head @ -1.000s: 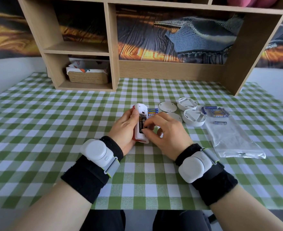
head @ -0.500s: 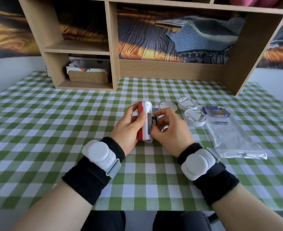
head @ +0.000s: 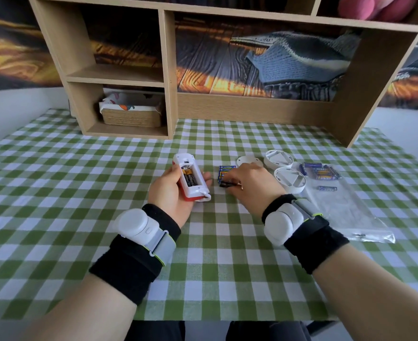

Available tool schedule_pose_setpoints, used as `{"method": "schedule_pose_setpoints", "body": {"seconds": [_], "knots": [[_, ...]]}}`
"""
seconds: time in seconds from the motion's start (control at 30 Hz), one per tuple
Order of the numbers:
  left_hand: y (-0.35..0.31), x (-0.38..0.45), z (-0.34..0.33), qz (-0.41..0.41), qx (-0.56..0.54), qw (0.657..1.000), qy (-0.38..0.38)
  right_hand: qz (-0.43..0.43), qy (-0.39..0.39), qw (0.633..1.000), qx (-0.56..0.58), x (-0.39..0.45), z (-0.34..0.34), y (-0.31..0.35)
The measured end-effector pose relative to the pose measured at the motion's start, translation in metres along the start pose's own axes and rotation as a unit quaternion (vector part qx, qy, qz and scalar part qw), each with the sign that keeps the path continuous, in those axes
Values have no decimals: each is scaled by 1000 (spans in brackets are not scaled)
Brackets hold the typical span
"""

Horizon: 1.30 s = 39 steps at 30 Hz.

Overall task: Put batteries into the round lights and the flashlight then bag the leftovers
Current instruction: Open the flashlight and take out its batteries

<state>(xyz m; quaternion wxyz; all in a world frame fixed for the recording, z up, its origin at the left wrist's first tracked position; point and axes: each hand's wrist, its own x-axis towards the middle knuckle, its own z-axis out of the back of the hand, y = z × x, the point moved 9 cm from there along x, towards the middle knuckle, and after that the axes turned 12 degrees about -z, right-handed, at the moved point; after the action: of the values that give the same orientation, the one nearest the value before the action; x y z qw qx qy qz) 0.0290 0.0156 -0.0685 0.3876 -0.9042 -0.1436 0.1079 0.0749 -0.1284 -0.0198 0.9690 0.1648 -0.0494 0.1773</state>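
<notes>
Left hand (head: 171, 193) grips flashlight (head: 190, 178), compartment open, partly filled. Right hand (head: 248, 179) pinches a battery (head: 225, 184) from pack beside it. Round lights (head: 289, 179) beyond still empty; bagging undone.

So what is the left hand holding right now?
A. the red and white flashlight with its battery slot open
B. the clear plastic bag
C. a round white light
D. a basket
A: the left hand grips the red and white flashlight, whose open slot shows batteries inside; the round lights and the plastic bag lie apart on the table.
</notes>
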Motion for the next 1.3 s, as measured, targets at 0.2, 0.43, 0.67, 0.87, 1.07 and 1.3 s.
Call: {"method": "schedule_pose_setpoints", "body": {"seconds": [0.2,0.43,0.67,0.87,1.07,1.3], "knots": [[3,0,-3,13,-3,999,30,10,-3,1000,-1,2,-6,1],[5,-3,-11,26,1,997,75,30,-94,983,157,-7,33,7],[10,-14,-26,51,23,988,144,145,-106,976,119,-29,41,51],[10,-15,-29,39,38,985,164,168,-131,977,26,-34,34,58],[10,-17,-31,19,56,984,171,184,-161,968,-51,-35,33,60],[10,-15,-29,8,76,984,159,143,-63,988,10,-28,25,57]]}}
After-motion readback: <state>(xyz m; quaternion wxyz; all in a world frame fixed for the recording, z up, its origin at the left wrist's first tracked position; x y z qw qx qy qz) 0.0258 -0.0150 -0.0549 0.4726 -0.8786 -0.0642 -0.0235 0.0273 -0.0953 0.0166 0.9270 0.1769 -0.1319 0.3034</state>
